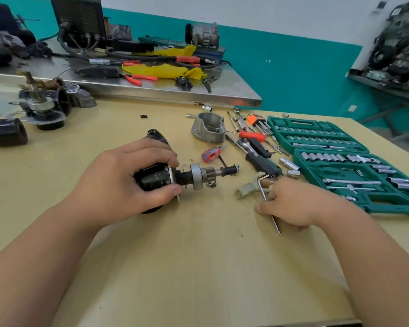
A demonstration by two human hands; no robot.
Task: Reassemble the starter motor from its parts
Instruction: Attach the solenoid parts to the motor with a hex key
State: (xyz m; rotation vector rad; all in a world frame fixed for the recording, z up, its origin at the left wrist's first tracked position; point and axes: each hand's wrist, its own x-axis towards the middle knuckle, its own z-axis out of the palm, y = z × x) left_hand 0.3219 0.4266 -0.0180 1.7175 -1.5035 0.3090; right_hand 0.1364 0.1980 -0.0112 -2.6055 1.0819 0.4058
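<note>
Near the desk's [198, 267] far left corner sit other dismantled motor parts [41, 109]. Toward the desk's middle, the left hand [125, 182] grips the starter motor [152, 178], with fingers [156, 156] and thumb curled round its scuffed black cylindrical body. The motor is held on its side. Its shaft [229, 170] points at the right edge and carries a silver collar and a small toothed pinion [210, 172]. Beyond it stands a grey cast housing [209, 128]. The right hand [291, 204] rests on the desk, its fingers curled round an L-shaped hex key [262, 188]. A green socket case [300, 123] lies open along the right edge.
</note>
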